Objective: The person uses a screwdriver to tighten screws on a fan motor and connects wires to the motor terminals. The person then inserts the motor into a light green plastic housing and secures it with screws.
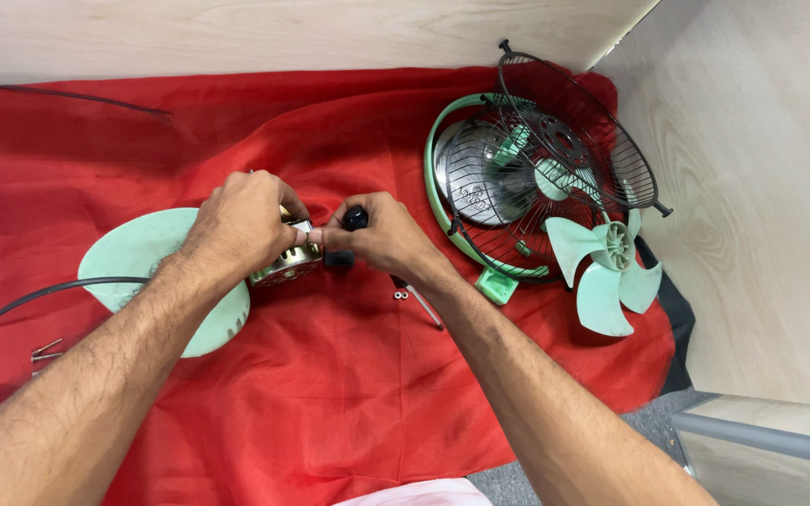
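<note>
My left hand (241, 228) grips a metal fan motor (288, 262) that sits at the edge of a pale green fan housing (133, 262) on the red cloth (330, 394). My right hand (382, 239) holds a small black capacitor-like part (351, 225) against the motor, fingertips meeting the left hand's. A screwdriver shaft (424, 307) lies under the right wrist, beside two small white screws (401, 294).
Green-rimmed black wire fan grilles (555, 159) stand at the right, with a pale green fan blade (611, 262) leaning in front. A black cable (21, 305) runs left from the housing. Loose screws (44, 353) lie at far left. Wooden walls enclose the back and right.
</note>
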